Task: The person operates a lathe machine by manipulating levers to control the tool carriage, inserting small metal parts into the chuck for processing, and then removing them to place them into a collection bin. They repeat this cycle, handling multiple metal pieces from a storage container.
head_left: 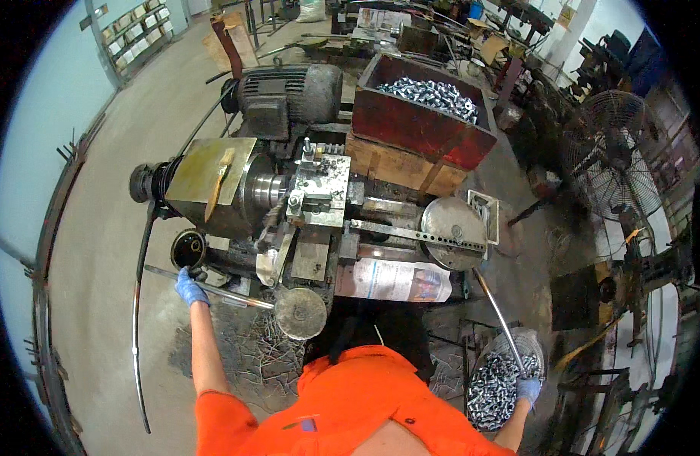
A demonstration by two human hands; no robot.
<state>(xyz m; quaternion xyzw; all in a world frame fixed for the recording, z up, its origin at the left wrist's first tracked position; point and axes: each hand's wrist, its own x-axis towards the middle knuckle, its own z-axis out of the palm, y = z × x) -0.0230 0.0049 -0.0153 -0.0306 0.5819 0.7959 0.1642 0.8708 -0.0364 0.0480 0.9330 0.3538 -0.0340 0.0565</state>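
Observation:
My left hand [190,288], in a blue glove, is closed around a long metal bar [232,295] left of the lathe [319,190]. The bar slants from beside a round dark container [188,249] toward a round metal disc [300,313]. My right hand [527,389], gloved in blue too, reaches to the right side of a round basket [543,351] filled with small shiny metal parts [493,391]. Its fingers are partly hidden among the parts, by the lower end of a slanting metal rod [499,313].
A red box [422,125] of similar parts stands behind the lathe, beside a motor [289,95]. A brush [221,182] lies on the headstock cover. Newspaper [395,280] covers the front bed. Metal shavings [266,342] litter the floor. A large fan [616,152] stands right.

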